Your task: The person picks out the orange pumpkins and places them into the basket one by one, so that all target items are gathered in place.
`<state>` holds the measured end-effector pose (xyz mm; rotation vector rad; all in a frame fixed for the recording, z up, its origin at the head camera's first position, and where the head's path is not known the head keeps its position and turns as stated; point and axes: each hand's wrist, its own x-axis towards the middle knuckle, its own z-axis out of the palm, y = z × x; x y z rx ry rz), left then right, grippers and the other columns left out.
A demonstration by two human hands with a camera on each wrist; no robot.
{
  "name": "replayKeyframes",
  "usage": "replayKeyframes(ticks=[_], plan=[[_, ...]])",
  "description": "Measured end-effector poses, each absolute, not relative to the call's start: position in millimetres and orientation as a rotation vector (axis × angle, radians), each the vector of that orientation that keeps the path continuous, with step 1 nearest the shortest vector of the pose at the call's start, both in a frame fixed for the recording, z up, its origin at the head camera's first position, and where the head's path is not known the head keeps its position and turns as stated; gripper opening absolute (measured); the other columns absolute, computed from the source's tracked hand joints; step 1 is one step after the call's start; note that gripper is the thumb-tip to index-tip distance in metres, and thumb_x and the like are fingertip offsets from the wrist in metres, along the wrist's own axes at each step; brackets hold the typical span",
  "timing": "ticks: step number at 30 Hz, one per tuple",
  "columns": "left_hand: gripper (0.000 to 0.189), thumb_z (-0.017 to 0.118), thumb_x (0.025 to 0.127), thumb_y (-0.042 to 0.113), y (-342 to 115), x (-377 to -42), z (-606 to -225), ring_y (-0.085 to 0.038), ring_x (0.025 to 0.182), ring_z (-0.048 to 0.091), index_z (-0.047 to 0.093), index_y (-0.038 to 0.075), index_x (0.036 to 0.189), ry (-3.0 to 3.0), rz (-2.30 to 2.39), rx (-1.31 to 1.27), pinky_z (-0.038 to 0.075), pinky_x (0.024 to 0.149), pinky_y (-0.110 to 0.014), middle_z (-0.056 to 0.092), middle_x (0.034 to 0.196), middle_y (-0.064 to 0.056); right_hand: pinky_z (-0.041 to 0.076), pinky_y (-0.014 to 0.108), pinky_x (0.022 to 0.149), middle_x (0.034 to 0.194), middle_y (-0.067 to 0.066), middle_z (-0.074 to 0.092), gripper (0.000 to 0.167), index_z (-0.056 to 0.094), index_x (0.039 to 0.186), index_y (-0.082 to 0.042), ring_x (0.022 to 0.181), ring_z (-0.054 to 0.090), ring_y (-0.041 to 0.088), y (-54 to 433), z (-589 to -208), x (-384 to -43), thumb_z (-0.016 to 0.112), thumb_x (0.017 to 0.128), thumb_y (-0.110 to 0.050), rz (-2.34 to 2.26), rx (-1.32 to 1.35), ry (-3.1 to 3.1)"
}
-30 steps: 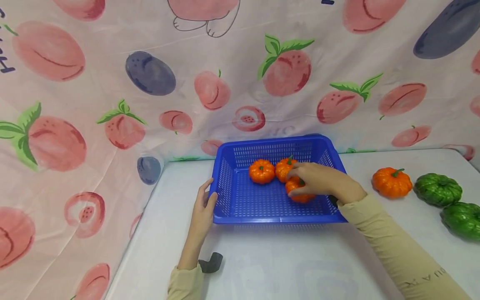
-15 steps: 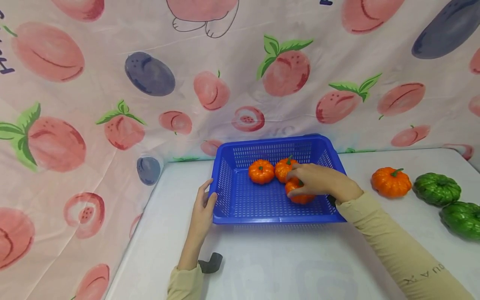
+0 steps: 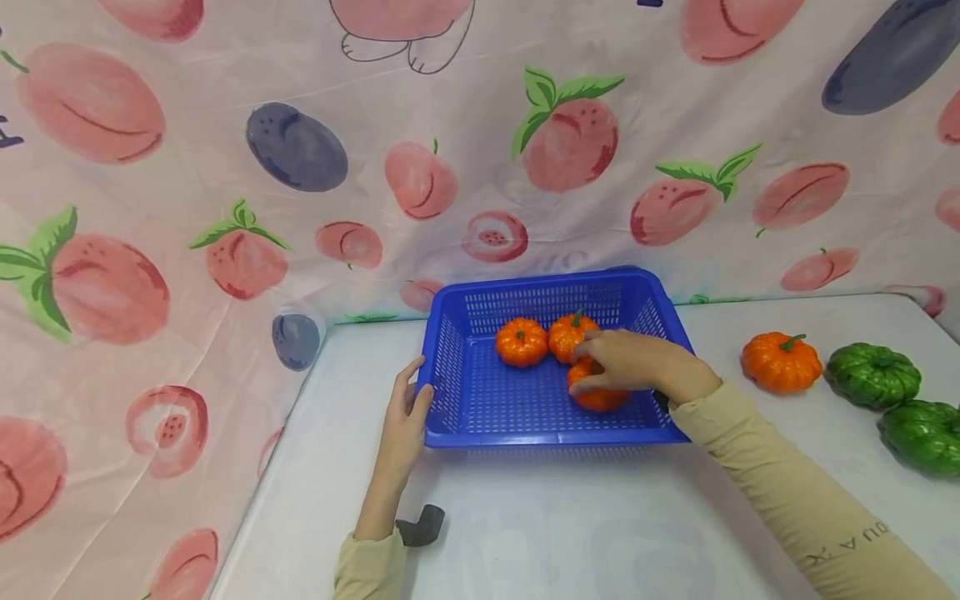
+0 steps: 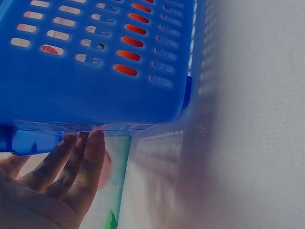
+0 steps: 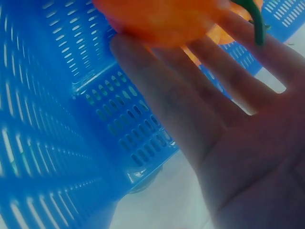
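Note:
A blue slotted plastic basket (image 3: 495, 440) stands against the back cloth. My left hand (image 3: 405, 425) rests at its left side; in the left wrist view its straight fingers (image 4: 93, 157) touch the basket wall. Inside the basket, my right hand (image 3: 645, 358) reaches from above and holds a small orange pumpkin (image 3: 598, 402), thumb on the near side and fingers on the far side. The hand covers part of this pumpkin. Just behind sits a second orange pumpkin (image 3: 566, 337) with a green stem, and left of that one a third orange pumpkin (image 3: 522, 342).
On the white table (image 3: 555, 525) to the basket's right lie another orange pumpkin (image 3: 782, 363) and two green pumpkins, one farther back (image 3: 873, 377), one nearer (image 3: 922, 435). A fruit-printed cloth (image 3: 465, 100) hangs behind. A dark device (image 3: 423, 527) sits at the left wrist.
The pumpkin under my right hand has shifted very slightly toward the front of the basket, with the hand following. My left hand stays where it was at the basket's side.

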<state>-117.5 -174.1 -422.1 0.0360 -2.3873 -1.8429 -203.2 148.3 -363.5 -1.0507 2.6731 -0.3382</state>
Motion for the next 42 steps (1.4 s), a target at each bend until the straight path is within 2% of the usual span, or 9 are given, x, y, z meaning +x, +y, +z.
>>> replayKeyframes(ticks=[4,10,18,22,26,32,42], plan=[[0.046,0.045,0.107,0.022,-174.6,-117.6,-422.0,-0.036,0.114,0.059,0.036,0.017,0.152,-2.391,-1.844,0.044,0.042,0.099,-0.049,0.059,0.128,-0.025,0.049,0.050,0.097,0.122,0.019,0.065,0.054,0.067,0.122,0.001,0.109,0.065,0.034,148.3,-363.7,-203.0,0.069,0.091,-0.044,-0.324,-1.032,2.672],[0.047,0.045,0.107,0.024,-174.9,-117.6,-421.9,-0.037,0.116,0.058,0.036,0.018,0.152,-2.391,-1.850,0.045,0.042,0.100,-0.051,0.058,0.129,-0.025,0.050,0.048,0.095,0.119,0.017,0.066,0.053,0.066,0.122,0.001,0.103,0.066,0.031,148.3,-363.2,-202.6,0.070,0.091,-0.041,-0.289,-1.042,2.676],[0.046,0.045,0.107,0.024,-175.0,-118.2,-423.9,-0.037,0.114,0.059,0.036,0.018,0.152,-2.393,-1.844,0.044,0.043,0.099,-0.050,0.059,0.127,-0.025,0.050,0.048,0.096,0.120,0.017,0.065,0.052,0.066,0.123,0.000,0.104,0.065,0.031,150.0,-361.1,-201.5,0.070,0.091,-0.041,-0.290,-1.037,2.669],[0.046,0.045,0.107,0.024,-174.9,-118.2,-424.3,-0.037,0.114,0.059,0.037,0.018,0.152,-2.390,-1.846,0.043,0.043,0.099,-0.049,0.059,0.128,-0.025,0.048,0.049,0.098,0.123,0.018,0.064,0.053,0.066,0.125,0.000,0.111,0.064,0.033,151.0,-357.5,-199.3,0.070,0.092,-0.041,-0.279,-1.032,2.674],[0.046,0.045,0.107,0.023,-174.8,-117.7,-423.7,-0.037,0.116,0.058,0.037,0.017,0.152,-2.385,-1.851,0.040,0.043,0.099,-0.051,0.058,0.129,-0.025,0.043,0.054,0.103,0.134,0.023,0.059,0.053,0.064,0.128,-0.002,0.125,0.055,0.041,152.1,-351.4,-196.4,0.069,0.093,-0.040,-0.271,-0.989,2.683],[0.046,0.045,0.107,0.024,-174.3,-117.8,-423.6,-0.036,0.115,0.059,0.037,0.018,0.152,-2.393,-1.840,0.045,0.043,0.099,-0.049,0.059,0.128,-0.025,0.038,0.058,0.106,0.142,0.027,0.051,0.053,0.063,0.130,-0.003,0.133,0.046,0.045,156.6,-344.1,-193.3,0.070,0.092,-0.039,-0.299,-0.893,2.698],[0.046,0.045,0.107,0.024,-174.8,-118.0,-424.9,-0.037,0.117,0.058,0.037,0.018,0.152,-2.389,-1.841,0.046,0.041,0.101,-0.052,0.058,0.130,-0.025,0.040,0.058,0.104,0.135,0.023,0.056,0.052,0.065,0.128,-0.005,0.128,0.051,0.043,166.9,-336.5,-190.2,0.073,0.089,-0.039,-0.305,-0.920,2.766]])
